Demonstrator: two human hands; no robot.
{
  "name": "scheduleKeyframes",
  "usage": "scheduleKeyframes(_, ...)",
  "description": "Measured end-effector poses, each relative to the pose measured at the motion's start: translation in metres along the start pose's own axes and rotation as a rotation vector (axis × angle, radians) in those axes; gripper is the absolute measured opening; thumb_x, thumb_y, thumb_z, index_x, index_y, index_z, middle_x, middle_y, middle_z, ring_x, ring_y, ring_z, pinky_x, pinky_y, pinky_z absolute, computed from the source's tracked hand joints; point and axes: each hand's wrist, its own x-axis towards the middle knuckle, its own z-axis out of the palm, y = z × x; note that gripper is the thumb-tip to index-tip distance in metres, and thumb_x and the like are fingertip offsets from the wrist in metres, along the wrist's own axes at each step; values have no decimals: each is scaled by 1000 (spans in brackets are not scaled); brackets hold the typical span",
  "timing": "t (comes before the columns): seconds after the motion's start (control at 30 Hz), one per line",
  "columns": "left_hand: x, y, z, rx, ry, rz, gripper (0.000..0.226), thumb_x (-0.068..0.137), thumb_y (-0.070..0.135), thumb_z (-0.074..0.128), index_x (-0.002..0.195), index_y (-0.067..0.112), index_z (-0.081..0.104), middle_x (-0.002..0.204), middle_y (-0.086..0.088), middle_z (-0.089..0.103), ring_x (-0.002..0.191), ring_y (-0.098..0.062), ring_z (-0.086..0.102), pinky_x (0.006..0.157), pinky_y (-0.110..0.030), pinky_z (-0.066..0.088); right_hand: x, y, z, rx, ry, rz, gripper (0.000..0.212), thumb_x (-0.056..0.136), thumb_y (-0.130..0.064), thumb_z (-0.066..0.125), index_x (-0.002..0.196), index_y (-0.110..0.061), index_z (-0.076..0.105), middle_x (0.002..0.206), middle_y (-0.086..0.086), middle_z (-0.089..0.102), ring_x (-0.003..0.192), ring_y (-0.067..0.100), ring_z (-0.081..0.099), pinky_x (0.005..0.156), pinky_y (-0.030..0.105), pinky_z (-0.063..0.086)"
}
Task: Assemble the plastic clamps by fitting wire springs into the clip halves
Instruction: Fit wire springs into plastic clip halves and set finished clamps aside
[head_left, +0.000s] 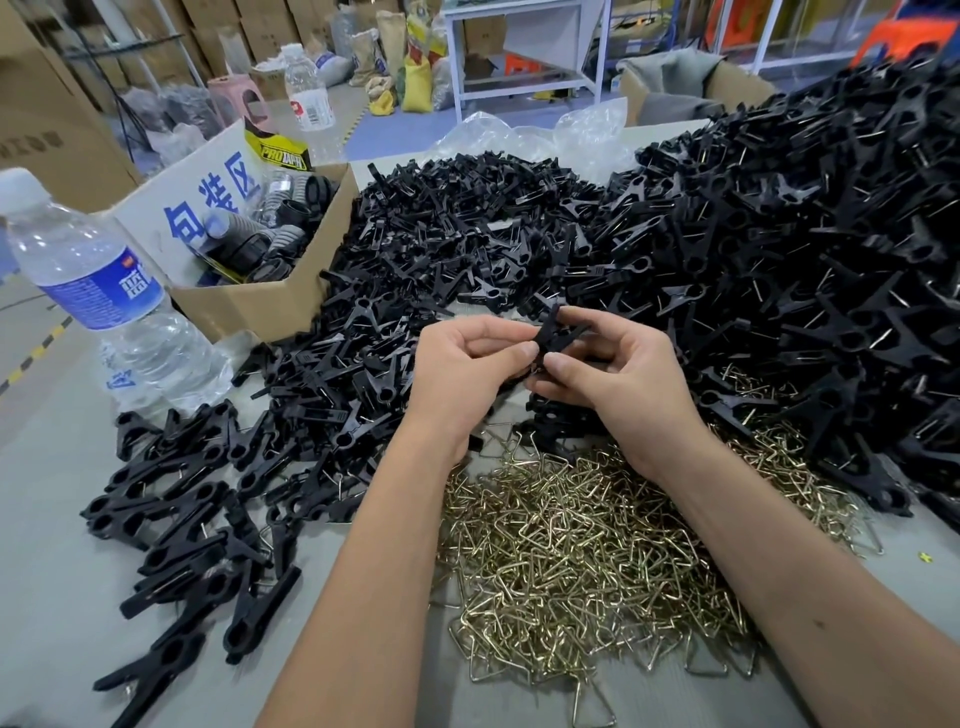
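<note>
Both of my hands meet at the middle of the table around black plastic clip halves (555, 332). My left hand (467, 364) pinches the halves from the left with thumb and curled fingers. My right hand (618, 374) grips them from the right, thumb pressed near their lower end. A spring between the halves cannot be made out. Below my wrists lies a heap of brass-coloured wire springs (597, 561). Loose clip halves (467, 228) are piled behind my hands. Assembled clamps (176, 519) lie at the left.
A big mound of black clamps (810, 249) fills the right side. An open cardboard box (270, 291) with black parts stands at the back left. A water bottle (98, 306) stands at the left edge, another bottle (309, 93) behind the box. Bare grey table (62, 597) shows at the front left.
</note>
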Motion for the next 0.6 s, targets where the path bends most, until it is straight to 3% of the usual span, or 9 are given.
scheduleKeyframes(0.23,3,-4,-2,-64,40,-32,13,87,-7,74,97,2,78,86,-15,79,80,-20,75,76,-27,59,1,0,1,-11,19,29,41,92,7,71,128,-13,67,86,1,76,85,32,79,79,37,65)
scheduleKeyframes(0.37,1,-3,2,-36,-8,-18,17,88,-6,74,89,10,80,83,-11,79,72,-13,74,67,-22,57,0,-1,2,-21,33,42,42,92,8,71,128,-12,67,100,11,77,87,32,79,77,35,65)
scheduleKeyframes(0.5,1,-4,0,-12,-40,1,17,89,-4,74,92,11,80,85,-10,80,71,-12,74,60,-17,53,-1,-2,1,-38,34,54,44,92,6,71,133,-8,65,102,15,77,86,31,79,73,31,64)
scheduleKeyframes(0.6,2,-3,-5,35,-110,52,22,85,-4,79,100,11,79,92,-8,81,84,-16,77,72,-21,58,-2,-4,-1,-29,50,54,39,93,1,73,130,-8,66,96,13,78,85,31,79,69,28,63)
